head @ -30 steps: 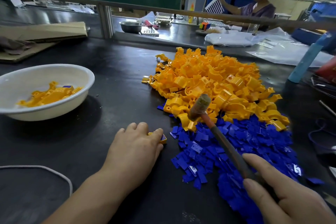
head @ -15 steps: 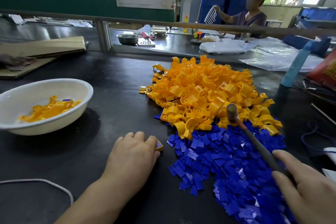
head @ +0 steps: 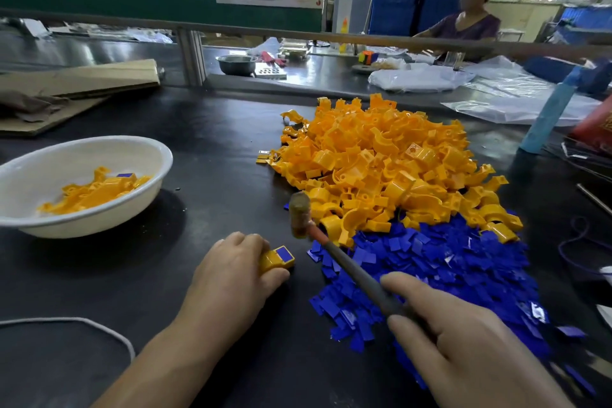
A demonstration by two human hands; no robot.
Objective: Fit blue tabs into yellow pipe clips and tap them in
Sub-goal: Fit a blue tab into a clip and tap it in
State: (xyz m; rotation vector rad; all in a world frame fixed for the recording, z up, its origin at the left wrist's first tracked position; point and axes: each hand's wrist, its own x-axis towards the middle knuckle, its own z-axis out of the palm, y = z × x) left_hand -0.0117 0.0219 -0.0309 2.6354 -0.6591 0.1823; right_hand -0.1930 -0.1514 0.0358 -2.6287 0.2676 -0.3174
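My left hand (head: 231, 272) holds a yellow pipe clip (head: 276, 258) with a blue tab in its top down on the black table. My right hand (head: 463, 341) grips the handle of a small hammer (head: 334, 250); its head hangs just above and right of the clip. A big heap of yellow clips (head: 381, 169) lies ahead, with a heap of blue tabs (head: 447, 275) in front of it.
A white bowl (head: 29, 222) at the left holds several fitted clips. Cardboard (head: 79, 79) lies at the back left, a white cord (head: 66, 321) near the front left. A blue bottle (head: 549, 116) stands at the right. Another person sits behind the rail.
The hammer swung right over the heaps, then came back left; its head is now close above the clip. My left hand stayed on the clip, and the clip's blue tab shows more.
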